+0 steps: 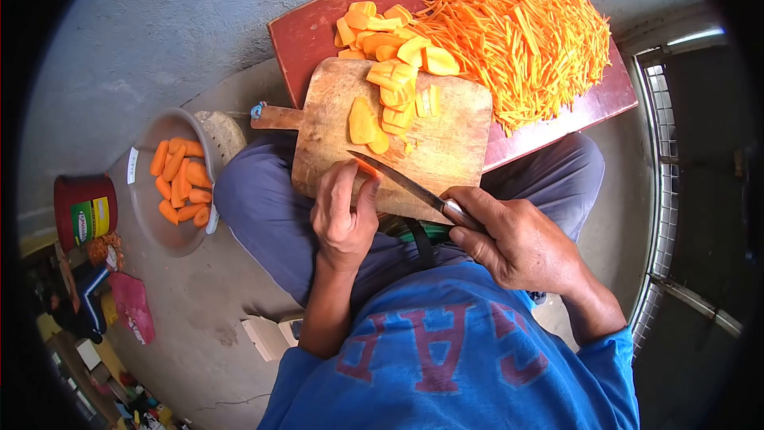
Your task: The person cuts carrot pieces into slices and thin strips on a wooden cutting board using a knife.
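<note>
My left hand [345,215] is closed around a piece of carrot [365,166] at the lower left edge of a wooden cutting board [450,143]. A knife [406,183] is gripped by its handle in my right hand [513,243]; its blade points up and left, with the tip beside the carrot piece. Carrot slices [362,121] lie on the board, and more thick slices [374,28] are heaped just past its top edge. To the upper right, a large pile of thin carrot strips [517,48] covers much of a red tabletop [306,28].
On the floor at the left, a grey basin [147,207] holds several peeled carrots [181,179]. Beyond it are a red container [85,211] and a pink bag [133,306]. A metal mesh door frame [664,167] stands at the right, and a wall [159,32] rises behind.
</note>
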A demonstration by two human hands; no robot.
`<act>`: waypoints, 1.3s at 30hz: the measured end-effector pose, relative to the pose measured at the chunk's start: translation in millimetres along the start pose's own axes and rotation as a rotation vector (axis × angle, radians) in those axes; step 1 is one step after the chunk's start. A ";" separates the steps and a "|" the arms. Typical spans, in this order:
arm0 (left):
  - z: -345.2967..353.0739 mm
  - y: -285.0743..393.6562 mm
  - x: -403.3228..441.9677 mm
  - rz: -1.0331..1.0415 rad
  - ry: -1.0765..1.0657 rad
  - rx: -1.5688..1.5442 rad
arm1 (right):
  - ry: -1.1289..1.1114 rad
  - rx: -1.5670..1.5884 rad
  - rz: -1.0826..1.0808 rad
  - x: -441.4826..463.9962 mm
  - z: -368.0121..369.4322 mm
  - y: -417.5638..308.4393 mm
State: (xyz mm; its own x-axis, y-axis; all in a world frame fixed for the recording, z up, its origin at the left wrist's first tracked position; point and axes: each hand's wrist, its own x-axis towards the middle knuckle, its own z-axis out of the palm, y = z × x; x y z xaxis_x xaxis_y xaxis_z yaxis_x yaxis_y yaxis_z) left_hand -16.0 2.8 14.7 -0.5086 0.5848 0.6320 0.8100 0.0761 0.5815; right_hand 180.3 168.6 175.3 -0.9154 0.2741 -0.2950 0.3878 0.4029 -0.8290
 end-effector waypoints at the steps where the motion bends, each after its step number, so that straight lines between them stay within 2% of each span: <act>1: 0.0 0.1 0.1 0.006 0.004 0.004 | -0.004 -0.012 0.008 -0.1 -0.2 -0.5; 15: -3.0 3.3 0.9 0.003 0.019 0.037 | -0.048 -0.050 0.035 1.9 5.8 -2.8; 30: -4.2 5.4 2.5 -0.025 0.029 0.019 | 0.029 -0.027 -0.029 5.3 13.7 4.8; 39: -3.5 5.4 1.6 -0.036 0.042 -0.025 | 0.020 -0.030 0.009 4.0 13.9 2.5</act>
State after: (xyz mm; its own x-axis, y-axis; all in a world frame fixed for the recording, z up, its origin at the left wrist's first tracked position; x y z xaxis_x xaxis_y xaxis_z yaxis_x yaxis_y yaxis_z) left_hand -13.5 1.3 20.6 -0.5494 0.5478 0.6310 0.7838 0.0761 0.6164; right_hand 176.1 158.6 165.4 -0.9094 0.2952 -0.2929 0.3997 0.4262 -0.8115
